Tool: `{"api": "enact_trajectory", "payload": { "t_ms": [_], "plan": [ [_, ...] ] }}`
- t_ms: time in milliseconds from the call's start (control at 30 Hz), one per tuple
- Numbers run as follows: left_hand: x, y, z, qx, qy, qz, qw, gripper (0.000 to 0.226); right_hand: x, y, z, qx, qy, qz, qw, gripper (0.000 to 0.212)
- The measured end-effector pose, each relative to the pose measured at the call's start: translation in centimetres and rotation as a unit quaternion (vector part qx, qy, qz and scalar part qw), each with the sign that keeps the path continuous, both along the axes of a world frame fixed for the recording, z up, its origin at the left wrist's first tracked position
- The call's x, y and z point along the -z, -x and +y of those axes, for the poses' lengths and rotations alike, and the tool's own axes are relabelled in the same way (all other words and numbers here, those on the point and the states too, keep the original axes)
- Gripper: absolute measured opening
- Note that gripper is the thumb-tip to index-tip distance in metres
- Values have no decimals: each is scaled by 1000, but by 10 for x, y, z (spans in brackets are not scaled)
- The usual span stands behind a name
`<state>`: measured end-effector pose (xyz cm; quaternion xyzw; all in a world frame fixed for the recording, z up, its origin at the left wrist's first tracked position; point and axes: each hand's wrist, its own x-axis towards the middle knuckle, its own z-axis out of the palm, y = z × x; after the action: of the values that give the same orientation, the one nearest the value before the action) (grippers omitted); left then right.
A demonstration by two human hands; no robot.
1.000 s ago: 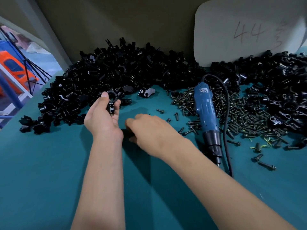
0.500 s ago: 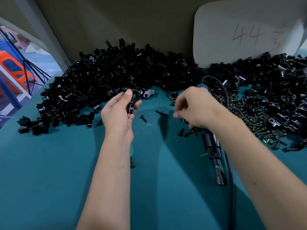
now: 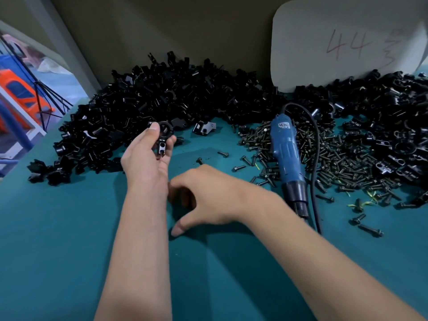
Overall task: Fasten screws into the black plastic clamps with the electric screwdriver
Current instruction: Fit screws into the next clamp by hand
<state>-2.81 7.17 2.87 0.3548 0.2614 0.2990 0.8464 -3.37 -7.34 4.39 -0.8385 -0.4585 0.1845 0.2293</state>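
Centre left of the frame: the left hand (image 3: 148,158), thumb and fingers curled, pinches one black plastic clamp (image 3: 165,135), a glossy ring with a slotted tab hanging below it. Centre: the right hand (image 3: 208,198) reaches low over the teal mat (image 3: 69,251), thumb spread wide and fingers bent downward; whether they grip anything cannot be told. Right of centre: the electric screwdriver (image 3: 288,156) lies on the mat, blue moulded body with a small illegible label, black ribbed collar, black cord. Dark metal screws (image 3: 342,163) are heaped around it. Across the upper frame: a pile of clamps (image 3: 185,98). Upper right: a pale rounded board (image 3: 347,42) with "44" handwritten in red.
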Motion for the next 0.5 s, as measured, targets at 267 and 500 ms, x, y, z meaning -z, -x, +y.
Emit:
{"api": "enact_trajectory", "payload": {
  "t_ms": [267, 500],
  "plan": [
    [0, 3, 13, 1, 23, -8, 1000, 10, 10, 3, 16, -27, 23, -47, 998, 12],
    [4, -1, -10, 133, -125, 12, 983, 9, -14, -34, -49, 160, -74, -50, 983, 6]
  ]
}}
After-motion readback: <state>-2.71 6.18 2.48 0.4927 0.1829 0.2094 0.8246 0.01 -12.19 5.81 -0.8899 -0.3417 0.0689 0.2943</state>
